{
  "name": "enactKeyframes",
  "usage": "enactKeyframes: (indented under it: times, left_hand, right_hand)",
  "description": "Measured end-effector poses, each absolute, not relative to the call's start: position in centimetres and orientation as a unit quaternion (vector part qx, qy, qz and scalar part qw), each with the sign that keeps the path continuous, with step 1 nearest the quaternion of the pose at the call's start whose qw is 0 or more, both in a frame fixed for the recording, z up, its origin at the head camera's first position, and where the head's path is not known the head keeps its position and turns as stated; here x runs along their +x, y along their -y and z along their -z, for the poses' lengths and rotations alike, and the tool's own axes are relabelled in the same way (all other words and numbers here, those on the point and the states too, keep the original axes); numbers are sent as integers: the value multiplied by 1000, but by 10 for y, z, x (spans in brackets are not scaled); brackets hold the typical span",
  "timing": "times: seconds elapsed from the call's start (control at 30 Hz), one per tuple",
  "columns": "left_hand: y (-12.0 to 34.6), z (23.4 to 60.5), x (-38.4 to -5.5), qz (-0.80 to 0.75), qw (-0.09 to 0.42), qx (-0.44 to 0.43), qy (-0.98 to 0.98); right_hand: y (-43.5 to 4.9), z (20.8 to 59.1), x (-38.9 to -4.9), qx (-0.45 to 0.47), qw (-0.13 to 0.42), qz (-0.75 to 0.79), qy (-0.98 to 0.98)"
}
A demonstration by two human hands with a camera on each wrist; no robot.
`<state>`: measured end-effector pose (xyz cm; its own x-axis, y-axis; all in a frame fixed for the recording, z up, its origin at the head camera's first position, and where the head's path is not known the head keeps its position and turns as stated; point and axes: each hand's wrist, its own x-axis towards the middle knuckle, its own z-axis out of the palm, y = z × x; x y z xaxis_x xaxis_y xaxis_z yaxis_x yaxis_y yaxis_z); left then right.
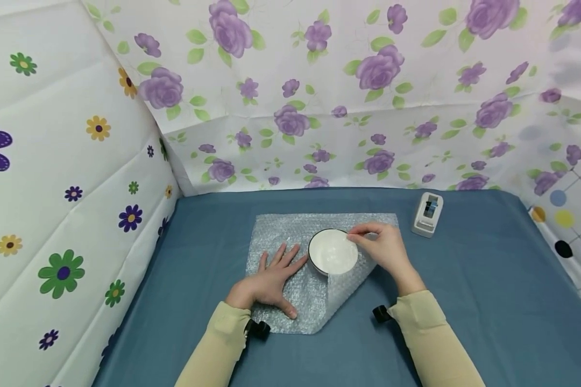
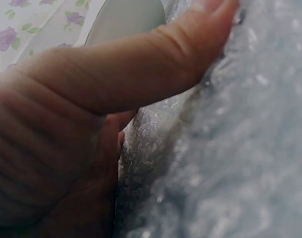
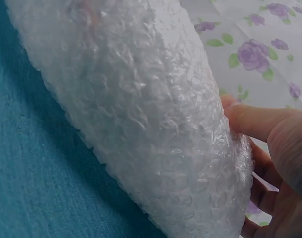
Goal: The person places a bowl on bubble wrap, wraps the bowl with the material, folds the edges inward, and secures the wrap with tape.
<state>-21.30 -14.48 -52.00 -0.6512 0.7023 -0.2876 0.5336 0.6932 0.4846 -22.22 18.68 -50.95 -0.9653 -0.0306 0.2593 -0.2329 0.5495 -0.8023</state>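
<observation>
A white bowl [image 1: 333, 251] with a dark rim stands upright on a sheet of bubble wrap [image 1: 271, 231]. My left hand [image 1: 273, 284] lies spread on the wrap to the left of the bowl, its index fingertip right at the bowl's side. In the left wrist view the thumb [image 2: 156, 64] crosses in front of part of the bowl [image 2: 124, 25]. With thumb and fingertips my right hand [image 1: 384, 248] pinches the wrap's front right corner, folded up to the bowl's right rim. The right wrist view shows this raised flap [image 3: 141, 114] hiding the bowl.
A blue cloth [image 1: 465, 301] covers the table. Behind and right of the wrap lies a small white device [image 1: 427, 215] with a dark slot. Flowered sheets [image 1: 290, 97] hang along the back and the left side. Each wrist wears a small black camera [image 1: 381, 314].
</observation>
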Motion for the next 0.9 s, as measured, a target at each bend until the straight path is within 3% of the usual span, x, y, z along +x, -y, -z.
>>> enactKeyframes:
  times: [0.67, 0.9]
  left_hand:
    - [149, 521, -214, -210, 246, 351, -879]
    - [150, 518, -216, -227, 254, 350, -873]
  right_hand:
    - [-180, 514, -221, 40, 118, -422, 898]
    - [-173, 511, -218, 47, 147, -385, 910]
